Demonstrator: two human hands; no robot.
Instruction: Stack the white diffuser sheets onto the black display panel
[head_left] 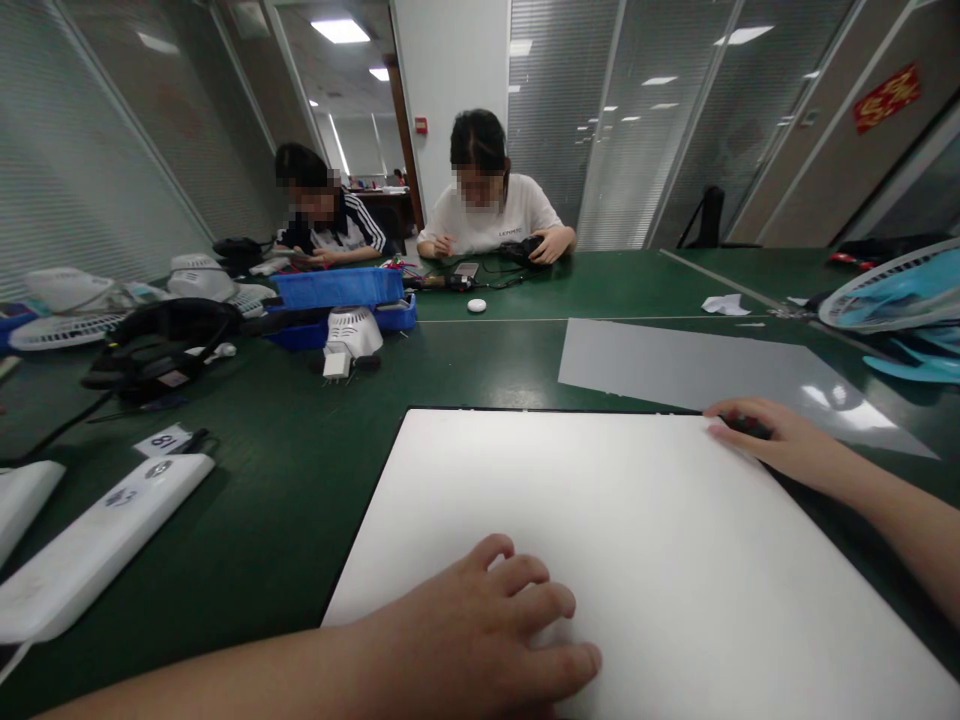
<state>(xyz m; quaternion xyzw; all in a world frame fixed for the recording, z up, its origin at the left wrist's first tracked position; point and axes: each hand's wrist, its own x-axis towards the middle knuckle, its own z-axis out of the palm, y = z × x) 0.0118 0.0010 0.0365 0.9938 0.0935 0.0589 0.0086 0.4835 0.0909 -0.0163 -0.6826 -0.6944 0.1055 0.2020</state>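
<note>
Nearest, low in view: the left hand (pixel 499 625), palm down over the white panel (pixel 645 540), with fingers apart and loosely bent; impossible to tell whether resting on the surface or just above. Under that hand, the panel, pale and dark-rimmed, flat on the green table (pixel 277 560) right before the wearer. To the left, a long white case (pixel 105 550) with printed marks, beside a second white case (pixel 26 500) cut off by the view's edge. At the panel's far right corner, the right hand (pixel 795 440), with thumb at the white face, forefinger at the rim and a gap between; impossible to tell whether pinched on the corner or merely touching. Just past the panel's far edge, a grey sheet (pixel 675 365) with glare on the right part. Farther left, a small paper tag (pixel 161 441), a black headset-like item (pixel 165 340), a white vented base (pixel 354 330) and blue bins (pixel 337 290). Far right, a fan guard (pixel 885 285) with light-blue parts. Beyond, a white disc (pixel 476 305) and crumpled paper (pixel 725 304). Across the table, a person in white (pixel 499 220) with a dark cabled item (pixel 517 252), near a person in a striped jacket (pixel 352 232). Behind, glass partitions (pixel 566 120) with blinds.
</note>
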